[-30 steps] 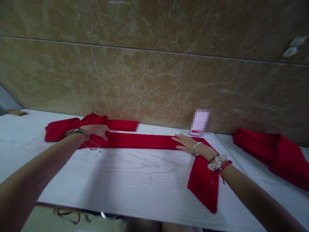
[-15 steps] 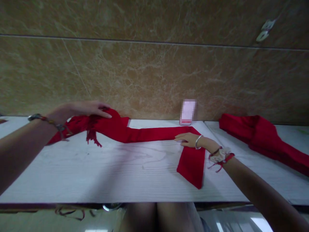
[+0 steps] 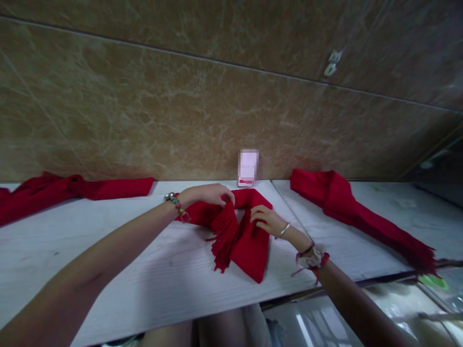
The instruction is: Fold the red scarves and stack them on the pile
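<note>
Cloth [image 3: 54,190], red and twisted, lies at the far left of the white wood-grained counter [image 3: 108,299], at the foot of the brown marbled wall [image 3: 181,111]; its left end runs out of view and its right end is a flat strip. Next comes the left hand [image 3: 213,193], a beaded bracelet [image 3: 177,206] at its wrist, with thumb and fingers closed on the fringed end of a red scarf [image 3: 249,248]. That scarf lies mid-counter: one part passes under the left wrist, the fringe [image 3: 222,236] droops from the fingers toward the near side, and a flat, folded length ends in a slanted point just beside it. Behind the scarf a pixelated, pale pink, phone-shaped object [image 3: 248,168] stands by the wall. Right of the fringe, the right hand [image 3: 268,220] rests on the scarf, fingers loosely bent; whether they pinch the cloth cannot be told. A silver bangle [image 3: 282,230] and a pale scrunchie [image 3: 310,259] circle that arm. Farther right, a second red scarf [image 3: 343,207] slants from the wall to the front edge, its tassels at the edge.
</note>
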### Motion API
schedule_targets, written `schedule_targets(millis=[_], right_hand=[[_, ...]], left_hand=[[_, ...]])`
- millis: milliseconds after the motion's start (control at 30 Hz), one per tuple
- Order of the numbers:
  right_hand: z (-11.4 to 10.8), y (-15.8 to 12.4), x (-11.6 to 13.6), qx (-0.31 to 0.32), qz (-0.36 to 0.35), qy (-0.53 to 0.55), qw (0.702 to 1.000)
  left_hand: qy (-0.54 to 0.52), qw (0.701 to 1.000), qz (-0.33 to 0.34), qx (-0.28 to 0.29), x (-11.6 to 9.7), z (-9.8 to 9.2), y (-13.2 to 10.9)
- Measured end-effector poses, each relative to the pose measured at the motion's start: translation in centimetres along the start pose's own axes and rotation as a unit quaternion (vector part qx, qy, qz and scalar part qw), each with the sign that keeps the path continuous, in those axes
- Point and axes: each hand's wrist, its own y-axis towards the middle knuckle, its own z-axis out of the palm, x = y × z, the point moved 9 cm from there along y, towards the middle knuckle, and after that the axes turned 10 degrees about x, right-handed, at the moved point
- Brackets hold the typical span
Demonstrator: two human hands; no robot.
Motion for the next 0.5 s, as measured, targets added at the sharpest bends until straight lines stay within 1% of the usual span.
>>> schedule_targets(millis=[100,133,200,267,367,433,500], right_hand=[[-1.7,-1.2,-0.1,-0.075,-0.008,0.041,0.996],[-2.3,-1.5,0.0,-0.097,-0.007,0.05,0.994],[-3.5,-2.0,0.0,-0.14,0.002,0.063,0.988],[-4.6,-2.4,-0.2,-0.179,0.019,0.07,0.981],[-5.7,-2.5,-0.8,-0.208,0.053,0.078,0.973],[-5.9,-1.9,-1.6,-0.198,0.083,0.09,0.973],[-5.8,-0.7,-2.3,-0.168,0.109,0.108,0.974]], left_hand=[[-0.023,0.996,0.036,-0.076,0.2,-1.8,0.5],[-0.049,0.994,0.044,-0.09,0.2,-2.2,0.8],[-0.123,0.987,0.054,-0.092,0.4,-2.1,2.1],[-0.204,0.974,0.042,-0.087,0.6,-1.0,3.9],[-0.29,0.95,-0.022,-0.114,1.6,1.7,6.8],[-0.312,0.939,-0.056,-0.135,2.2,3.6,8.1],[-0.316,0.932,-0.069,-0.163,2.7,4.4,8.3]])
